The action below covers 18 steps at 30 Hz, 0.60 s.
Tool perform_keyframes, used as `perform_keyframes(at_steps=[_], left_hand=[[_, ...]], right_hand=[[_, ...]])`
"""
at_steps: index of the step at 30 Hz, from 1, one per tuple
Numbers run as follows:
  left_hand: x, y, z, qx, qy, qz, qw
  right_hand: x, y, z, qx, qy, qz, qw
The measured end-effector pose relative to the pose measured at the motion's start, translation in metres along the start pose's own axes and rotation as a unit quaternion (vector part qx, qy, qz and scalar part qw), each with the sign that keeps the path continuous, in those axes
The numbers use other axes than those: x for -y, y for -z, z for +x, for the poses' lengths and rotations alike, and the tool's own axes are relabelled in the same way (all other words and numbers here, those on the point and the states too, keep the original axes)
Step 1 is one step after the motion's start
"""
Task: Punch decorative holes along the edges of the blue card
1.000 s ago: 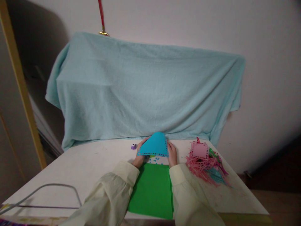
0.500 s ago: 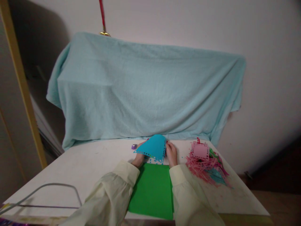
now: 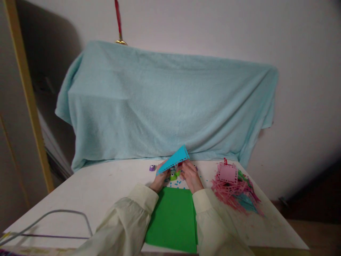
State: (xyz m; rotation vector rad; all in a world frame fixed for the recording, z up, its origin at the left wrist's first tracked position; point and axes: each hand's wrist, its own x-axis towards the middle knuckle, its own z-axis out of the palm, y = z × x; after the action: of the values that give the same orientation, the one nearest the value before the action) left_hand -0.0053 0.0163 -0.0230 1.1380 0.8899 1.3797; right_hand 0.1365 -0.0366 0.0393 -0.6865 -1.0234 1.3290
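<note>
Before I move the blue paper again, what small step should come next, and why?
Perhaps lower the blue paper flat onto the table and check its edges. It is raised and tilted between the left hand and the right hand; holes show along two edges, but the rest is hard to judge at this angle.

Left grip (image 3: 159,181) partly behind blue paper (image 3: 176,158)
</note>
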Motion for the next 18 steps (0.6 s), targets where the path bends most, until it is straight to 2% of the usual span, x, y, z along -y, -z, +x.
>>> perform_keyframes(at_steps=[2,6,8,14,18], left_hand=[[0.001,-0.003,0.001,0.002,0.015,-0.001,1.0],[-0.001,-0.008,0.003,-0.034,0.053,0.049,0.997],[-0.004,-0.01,0.002,-0.03,0.033,0.065,0.997],[-0.008,-0.013,0.001,0.016,-0.085,0.098,0.991],[-0.011,-0.016,0.001,-0.016,-0.102,0.101,0.99]], right_hand=[[0.004,-0.003,-0.002,0.019,-0.01,0.009,1.0],[0.009,-0.007,-0.004,0.022,-0.007,0.012,1.0],[0.012,-0.009,-0.005,0.029,-0.001,0.011,1.0],[0.016,-0.013,-0.008,0.038,0.007,-0.006,0.999],[0.011,-0.007,-0.004,0.051,-0.004,0.008,0.999]])
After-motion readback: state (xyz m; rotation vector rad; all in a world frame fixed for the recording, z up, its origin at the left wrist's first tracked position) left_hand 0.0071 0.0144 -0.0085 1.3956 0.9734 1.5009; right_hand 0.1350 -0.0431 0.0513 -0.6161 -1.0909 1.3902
